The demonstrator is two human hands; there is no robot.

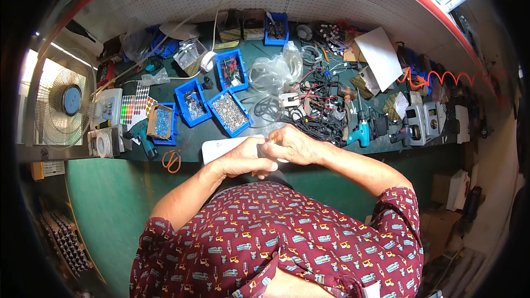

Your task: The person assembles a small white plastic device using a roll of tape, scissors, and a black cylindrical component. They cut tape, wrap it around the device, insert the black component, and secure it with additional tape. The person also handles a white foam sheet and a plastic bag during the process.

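In the head view, a smooth white panel with rounded corners [216, 150] is seen at the near edge of a dark green workbench [190, 139], directly in front of a person dressed in a maroon patterned shirt [276, 223]. Its pale upper face is marked only by a small dark spot. The panel is partly covered by the bare left hand [243, 161], against which the bare right hand [298, 144] is set, its fingers curled inward. A tiny amber-coloured piece [273, 137] is glimpsed at the right hand's fingertips, its shape lost among the knuckles. Whether anything is firmly pinched by either hand cannot be told, since the inner sides of the fingers are turned from the camera. The panel's right end is hidden by the hands, and its near edge is cut off by the left wrist. Its visible long axis is laid roughly left to right, the rounded end pointed left. Just beyond, small silver parts are held in a blue plastic bin [243, 129]; tangled black cables [314, 128] are heaped to the right, and orange-handled scissors [171, 164] are seen to the left.
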